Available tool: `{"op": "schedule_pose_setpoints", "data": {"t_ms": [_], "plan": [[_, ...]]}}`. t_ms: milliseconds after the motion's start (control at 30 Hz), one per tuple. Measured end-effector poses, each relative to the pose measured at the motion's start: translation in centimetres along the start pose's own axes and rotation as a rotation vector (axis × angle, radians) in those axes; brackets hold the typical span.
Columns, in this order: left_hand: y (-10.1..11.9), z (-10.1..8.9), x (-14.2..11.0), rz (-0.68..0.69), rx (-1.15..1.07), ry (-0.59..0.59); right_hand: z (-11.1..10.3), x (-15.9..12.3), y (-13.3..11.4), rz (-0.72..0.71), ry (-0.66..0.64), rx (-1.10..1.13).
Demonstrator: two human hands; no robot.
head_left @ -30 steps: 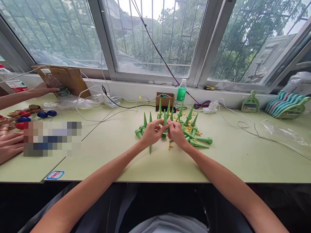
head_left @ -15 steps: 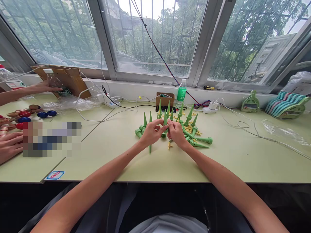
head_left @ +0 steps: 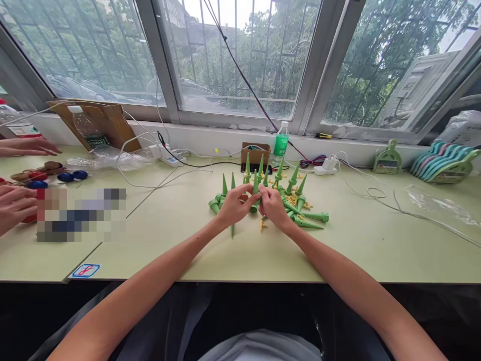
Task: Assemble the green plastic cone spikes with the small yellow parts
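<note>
Upright between my hands is a green plastic watering spike [head_left: 256, 183], its pointed tip upward. My left hand [head_left: 236, 206] is closed around its lower part. My right hand [head_left: 272, 205] pinches close against the spike's right side; whatever those fingers hold is hidden. Several more green spikes stand tip up behind my hands, such as one at the right [head_left: 292, 179]. Others lie on their sides to the right, one with a ribbed cap [head_left: 324, 217]. Small yellow valve pieces [head_left: 291, 200] lie heaped among them, and a single yellow valve [head_left: 262, 225] lies in front of my hands.
Behind the spikes are a small cardboard box [head_left: 255, 150] and a green-labelled bottle [head_left: 280, 141]. Cables and a power strip [head_left: 323, 170] run along the back. Dustpans [head_left: 443, 163] stand far right. At left, a co-worker's hands [head_left: 17, 205] are near red and blue balls [head_left: 65, 177].
The co-worker's far hand has let go of the clear bottle and drawn back left. Their nearer hand has shifted slightly. My hands and the spike look unmoved.
</note>
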State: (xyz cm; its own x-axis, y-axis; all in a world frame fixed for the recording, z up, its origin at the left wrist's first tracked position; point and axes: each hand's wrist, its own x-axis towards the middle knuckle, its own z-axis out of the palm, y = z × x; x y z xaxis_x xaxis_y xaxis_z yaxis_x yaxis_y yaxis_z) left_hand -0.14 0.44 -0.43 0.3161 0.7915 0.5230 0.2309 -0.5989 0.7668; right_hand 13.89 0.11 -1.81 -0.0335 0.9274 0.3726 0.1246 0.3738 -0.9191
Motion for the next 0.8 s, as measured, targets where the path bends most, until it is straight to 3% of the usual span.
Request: {"op": "schedule_pose_setpoints", "data": {"t_ms": [800], "plan": [[0.43, -0.11, 0.04, -0.021, 0.024, -0.028, -0.01, 0.05, 0.48, 0.015, 0.003, -0.042]]}}
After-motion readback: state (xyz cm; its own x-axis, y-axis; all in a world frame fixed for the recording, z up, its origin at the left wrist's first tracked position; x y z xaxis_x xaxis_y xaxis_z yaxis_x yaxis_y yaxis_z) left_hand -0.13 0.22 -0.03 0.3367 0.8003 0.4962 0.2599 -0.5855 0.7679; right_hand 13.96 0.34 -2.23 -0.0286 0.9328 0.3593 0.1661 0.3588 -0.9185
